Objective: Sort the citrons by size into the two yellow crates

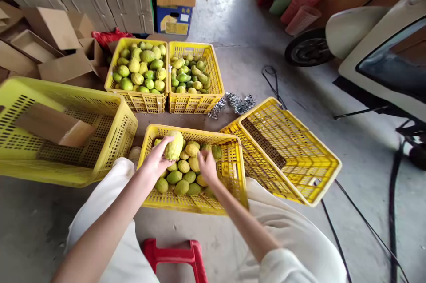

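My left hand [157, 159] is closed around a large, pale yellow-green, bumpy oval fruit [173, 145], raised above the left part of the near yellow crate [191, 205]. Over the right part of that crate is my right hand [208, 166], its fingers curled downward and partly blurred. Whatever those fingers may hold is hidden. Smaller green and yellow oval fruits [182, 187] lie loosely in the crate under both hands. The crate stands on the floor between my knees.
Two yellow crates of similar fruit, one fuller [136, 103] and one lower [196, 104], stand beyond. A tilted yellow crate [293, 149] is at right; a larger one [109, 154] holding cardboard is at left. A red stool [173, 254], cartons [56, 29] and a vehicle [376, 47] surround them.
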{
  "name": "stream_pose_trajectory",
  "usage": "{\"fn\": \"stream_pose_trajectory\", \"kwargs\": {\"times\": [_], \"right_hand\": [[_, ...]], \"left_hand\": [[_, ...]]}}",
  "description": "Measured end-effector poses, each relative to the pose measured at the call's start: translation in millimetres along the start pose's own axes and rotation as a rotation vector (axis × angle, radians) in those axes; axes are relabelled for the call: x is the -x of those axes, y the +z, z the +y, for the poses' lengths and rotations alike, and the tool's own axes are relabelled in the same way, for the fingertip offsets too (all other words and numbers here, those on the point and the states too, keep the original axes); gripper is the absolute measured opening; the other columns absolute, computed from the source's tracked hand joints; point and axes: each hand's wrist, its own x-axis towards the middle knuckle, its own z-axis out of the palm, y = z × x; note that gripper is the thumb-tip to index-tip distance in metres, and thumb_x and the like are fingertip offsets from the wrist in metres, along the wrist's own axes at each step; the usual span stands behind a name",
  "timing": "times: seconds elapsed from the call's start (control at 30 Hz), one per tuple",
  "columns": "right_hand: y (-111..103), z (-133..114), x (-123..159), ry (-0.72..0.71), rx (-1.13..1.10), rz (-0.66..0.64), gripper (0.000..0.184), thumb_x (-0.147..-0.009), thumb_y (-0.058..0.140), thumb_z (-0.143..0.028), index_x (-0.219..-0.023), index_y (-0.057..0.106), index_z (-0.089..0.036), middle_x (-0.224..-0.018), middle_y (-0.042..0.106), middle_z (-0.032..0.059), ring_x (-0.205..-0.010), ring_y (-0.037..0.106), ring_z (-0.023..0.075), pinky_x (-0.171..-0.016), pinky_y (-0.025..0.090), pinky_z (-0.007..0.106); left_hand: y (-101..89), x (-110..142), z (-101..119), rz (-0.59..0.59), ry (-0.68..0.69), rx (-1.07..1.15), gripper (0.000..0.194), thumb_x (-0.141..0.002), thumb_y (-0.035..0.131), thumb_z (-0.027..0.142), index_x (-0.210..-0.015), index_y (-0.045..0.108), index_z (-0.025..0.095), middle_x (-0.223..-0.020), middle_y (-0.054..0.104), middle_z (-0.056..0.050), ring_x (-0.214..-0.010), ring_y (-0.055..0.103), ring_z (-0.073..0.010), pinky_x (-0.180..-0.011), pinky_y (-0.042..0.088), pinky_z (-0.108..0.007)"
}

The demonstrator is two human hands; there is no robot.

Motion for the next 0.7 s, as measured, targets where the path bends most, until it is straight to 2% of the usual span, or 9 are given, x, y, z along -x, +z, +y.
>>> {"fn": "stream_pose_trajectory", "kwargs": {"times": [0.07,0.13,0.17,0.27,0.33,0.4,0.53,0.63,0.7], "right_hand": [[15.4,55.7,52.3,0.03,0.081,-0.052,0.026,-0.089,0.068,-0.046,-0.098,0.066,-0.022,-0.113,0.077,0.0186,-0.116,0.074,0.0367,-0.101,0.056,0.048],[26.1,96.5,83.9,0.062,0.157,-0.08,0.024,-0.087,0.067,-0.043,-0.097,0.067,-0.021,-0.113,0.077,0.0225,-0.114,0.075,0.0414,-0.098,0.055,0.051],[30.4,111.8,91.7,0.057,0.214,-0.097,0.026,-0.089,0.065,-0.041,-0.102,0.069,-0.019,-0.118,0.077,0.0238,-0.116,0.074,0.0418,-0.1,0.054,0.051],[43.2,144.7,94.6,-0.127,0.506,-0.101,0.035,-0.102,0.051,-0.042,-0.119,0.07,-0.018,-0.129,0.076,0.0212,-0.121,0.073,0.0366,-0.1,0.051,0.046],[51.5,161.2,90.5,-0.279,0.607,-0.057,0.037,-0.107,0.044,-0.04,-0.121,0.07,-0.018,-0.123,0.078,0.0174,-0.117,0.073,0.0322,-0.098,0.05,0.042],[57.9,174.8,87.6,-0.392,0.644,0.008,0.035,-0.109,0.04,-0.035,-0.114,0.07,-0.018,-0.114,0.08,0.0145,-0.108,0.073,0.0288,-0.094,0.048,0.04],[62.1,191.0,85.6,-0.471,0.671,0.077,0.03,-0.11,0.042,-0.029,-0.104,0.07,-0.02,-0.103,0.08,0.0105,-0.096,0.074,0.0244,-0.087,0.047,0.036],[62.8,195.0,84.3,-0.494,0.673,0.076,0.024,-0.109,0.048,-0.027,-0.102,0.071,-0.021,-0.101,0.08,0.0086,-0.095,0.075,0.0233,-0.083,0.048,0.034],[65.2,196.0,84.3,-0.508,0.669,0.098,0.023,-0.108,0.05,-0.026,-0.099,0.071,-0.022,-0.097,0.079,0.0079,-0.092,0.076,0.0234,-0.081,0.049,0.033]], "left_hand": [[3.4,5.2,2.3,0.022,-0.08,0.018,0.014,-0.085,0.088,0.024,-0.083,0.074,0.019,-0.093,0.074,-0.009,-0.08,0.069,-0.0169,-0.066,0.059,-0.025],[5.4,8.3,3.2,0.044,-0.118,0.059,0.015,-0.086,0.086,0.022,-0.083,0.072,0.019,-0.088,0.072,-0.007,-0.076,0.065,-0.0151,-0.065,0.056,-0.023],[5.5,8.9,2.7,0.051,-0.123,0.075,0.016,-0.086,0.087,0.021,-0.083,0.072,0.019,-0.087,0.071,-0.006,-0.075,0.065,-0.0149,-0.065,0.055,-0.024],[2.9,8.3,-1.8,0.061,-0.139,0.084,0.016,-0.087,0.086,0.022,-0.085,0.071,0.018,-0.086,0.071,-0.005,-0.074,0.064,-0.0149,-0.065,0.054,-0.024],[0.6,6.8,-6.4,0.066,-0.159,0.076,0.015,-0.089,0.084,0.022,-0.085,0.07,0.018,-0.084,0.071,-0.005,-0.072,0.064,-0.015,-0.063,0.053,-0.025],[-0.8,4.6,-10.5,0.077,-0.175,0.072,0.016,-0.089,0.084,0.022,-0.085,0.069,0.018,-0.083,0.07,-0.005,-0.072,0.063,-0.0158,-0.061,0.052,-0.025],[-1.5,-5.7,-11.3,0.154,-0.171,0.077,0.02,-0.089,0.085,0.026,-0.084,0.066,0.02,-0.083,0.067,-0.005,-0.072,0.062,-0.0167,-0.061,0.052,-0.026],[0.3,-21.1,2.3,0.218,-0.139,0.052,0.027,-0.087,0.087,0.029,-0.083,0.062,0.022,-0.088,0.066,-0.006,-0.075,0.063,-0.0187,-0.062,0.053,-0.029],[5.3,-35.8,21.7,0.259,-0.094,0.015,0.031,-0.084,0.09,0.03,-0.084,0.06,0.023,-0.093,0.065,-0.007,-0.081,0.065,-0.0218,-0.062,0.054,-0.03]]}}
